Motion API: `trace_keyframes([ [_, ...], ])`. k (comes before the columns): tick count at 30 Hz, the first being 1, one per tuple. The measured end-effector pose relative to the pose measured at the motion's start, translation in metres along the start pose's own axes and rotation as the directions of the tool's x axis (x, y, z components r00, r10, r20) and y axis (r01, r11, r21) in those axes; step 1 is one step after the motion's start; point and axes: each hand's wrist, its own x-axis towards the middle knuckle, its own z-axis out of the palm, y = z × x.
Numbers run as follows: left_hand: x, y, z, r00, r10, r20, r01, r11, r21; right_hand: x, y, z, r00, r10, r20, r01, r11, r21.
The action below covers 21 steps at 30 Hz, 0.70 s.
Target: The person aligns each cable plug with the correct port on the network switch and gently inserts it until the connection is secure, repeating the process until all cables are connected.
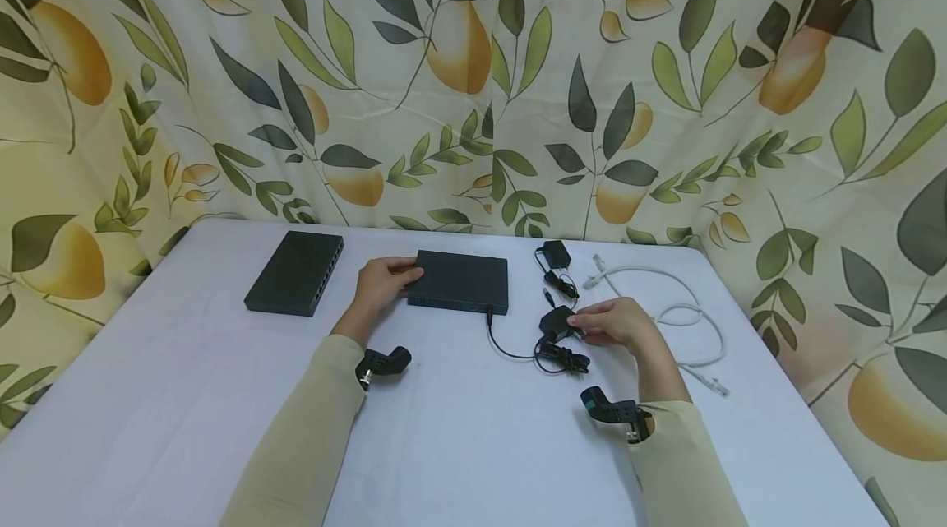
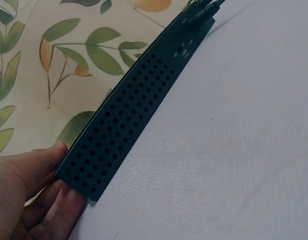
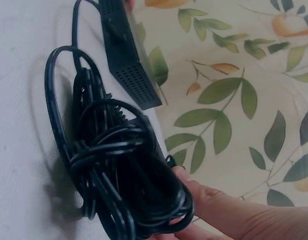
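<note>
Fingers [image 1: 405, 266] of the left hand [image 1: 381, 287] are pinching the left end of a black box [image 1: 459, 280], the thumb lying at its upper edge and the other fingers beneath, as the left wrist view is showing. That box is lying flat on the counter [image 1: 459, 445], its long axis running left to right and angling slightly toward the person at the right. Fingers of the right hand [image 1: 621, 323] are gripping the right side of a power adapter [image 1: 555, 323], though the cord bundle [image 1: 565, 358] is hiding part of that grip in the right wrist view.

The deciding relation seems to be the gap between box and adapter: the adapter is sitting to the right of the box and a little nearer the person, well apart from the left fingers. A thin cord is bridging that gap, its plug [image 1: 489, 316] meeting the box's near face close to the right end. The right hand is clearly nearer the bundle; a second adapter [image 1: 556, 254] is lying beyond the gripped one.
</note>
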Motion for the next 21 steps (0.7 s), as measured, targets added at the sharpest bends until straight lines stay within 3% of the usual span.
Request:
trace_keyframes([
  [10,0.0016,-0.0022,0.0003,0.999,0.025,-0.023,-0.024,0.999,0.027,0.0030,-0.0015,-0.0008,1.000,-0.003,0.014,0.003,1.000,-0.013],
  [16,0.0031,-0.0025,0.0004,1.000,0.004,-0.019,-0.004,1.000,0.006,0.0020,-0.0028,-0.0003,0.999,-0.018,0.041,0.019,0.999,-0.034],
  [21,0.0030,-0.0016,0.0001,1.000,0.006,-0.016,-0.006,1.000,-0.001,0.0018,-0.0039,-0.0004,0.999,-0.022,0.045,0.021,1.000,0.004],
])
